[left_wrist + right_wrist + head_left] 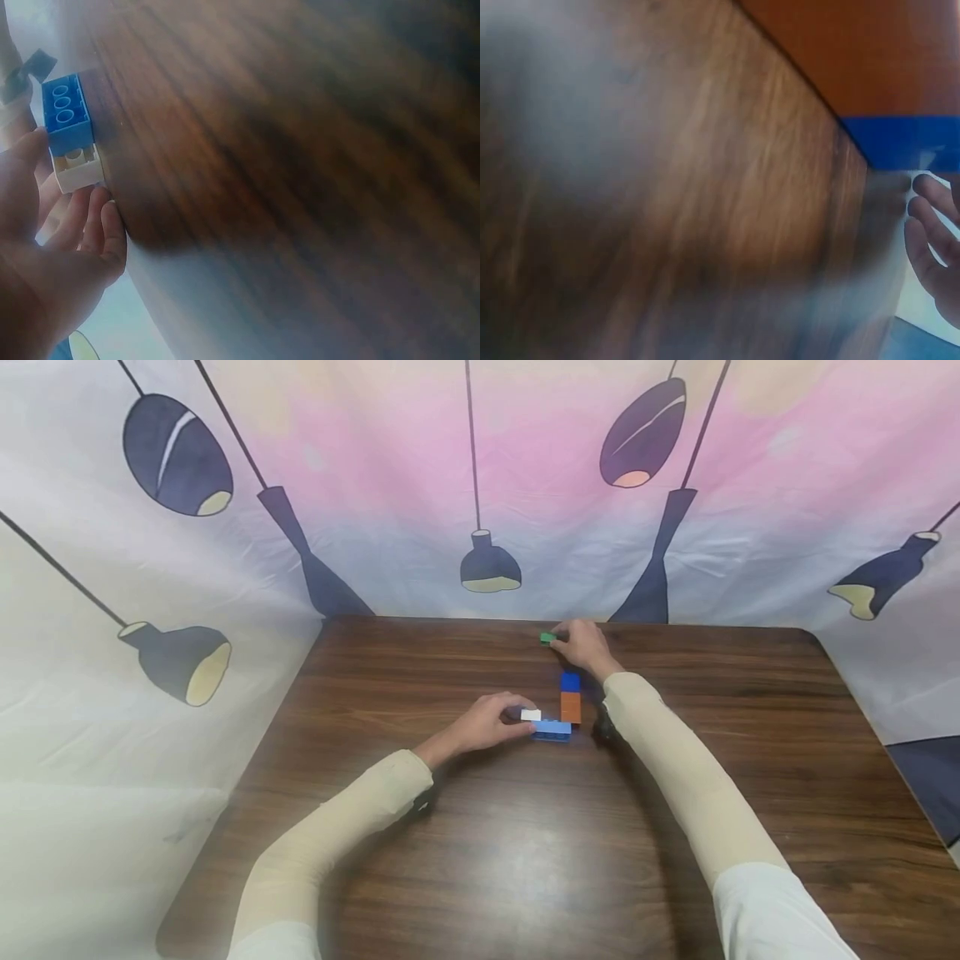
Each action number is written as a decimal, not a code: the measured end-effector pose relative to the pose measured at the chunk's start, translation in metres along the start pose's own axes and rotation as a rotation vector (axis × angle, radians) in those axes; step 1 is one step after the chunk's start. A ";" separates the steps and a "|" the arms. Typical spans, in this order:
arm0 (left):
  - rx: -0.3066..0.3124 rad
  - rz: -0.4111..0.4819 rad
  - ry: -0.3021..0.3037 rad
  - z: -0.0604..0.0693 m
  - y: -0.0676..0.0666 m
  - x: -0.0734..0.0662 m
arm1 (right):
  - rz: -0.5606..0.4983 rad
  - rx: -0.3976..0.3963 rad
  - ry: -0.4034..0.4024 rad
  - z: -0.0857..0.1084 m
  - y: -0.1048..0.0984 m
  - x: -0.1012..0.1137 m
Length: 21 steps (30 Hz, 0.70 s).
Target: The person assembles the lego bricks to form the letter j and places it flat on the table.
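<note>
My left hand [487, 724] pinches a pair of joined toy building bricks, a light blue brick [552, 732] and a white brick [531, 715]. In the left wrist view the blue brick [66, 112] turns its hollow underside with round tubes outward, and the white brick [78, 171] sits against its end by the fingers. Toward the far table edge, my right hand [585, 645] pinches a small green brick [547, 638] between thumb and forefinger. The right wrist view shows the curled right fingers [928, 217], but the green brick is out of sight there.
An orange block [571, 707] and a dark blue block [570, 682] stand in line between the hands, close to the right forearm. They sit on a dark wood-grain table [420, 660]. A cloth printed with lamps [405, 510] hangs behind the far edge.
</note>
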<state>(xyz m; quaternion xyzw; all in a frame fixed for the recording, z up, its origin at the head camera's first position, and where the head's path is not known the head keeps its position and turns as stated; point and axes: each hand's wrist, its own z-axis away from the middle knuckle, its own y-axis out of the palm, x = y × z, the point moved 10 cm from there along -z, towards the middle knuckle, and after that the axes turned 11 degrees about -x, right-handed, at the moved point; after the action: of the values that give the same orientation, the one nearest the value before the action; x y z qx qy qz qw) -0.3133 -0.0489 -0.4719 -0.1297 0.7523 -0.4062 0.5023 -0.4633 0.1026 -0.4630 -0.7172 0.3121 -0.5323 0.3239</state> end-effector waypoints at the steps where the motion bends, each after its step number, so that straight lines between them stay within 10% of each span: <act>1: 0.000 0.003 0.000 0.000 0.000 0.000 | 0.001 0.002 -0.002 0.001 -0.001 -0.001; 21: 0.005 0.002 0.002 0.000 0.000 0.002 | 0.023 0.050 -0.104 0.034 -0.015 -0.018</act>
<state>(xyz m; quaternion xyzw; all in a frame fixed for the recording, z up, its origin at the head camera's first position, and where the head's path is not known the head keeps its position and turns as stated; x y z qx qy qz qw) -0.3143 -0.0494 -0.4731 -0.1271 0.7520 -0.4075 0.5022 -0.4328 0.1299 -0.4686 -0.7317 0.2897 -0.4984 0.3637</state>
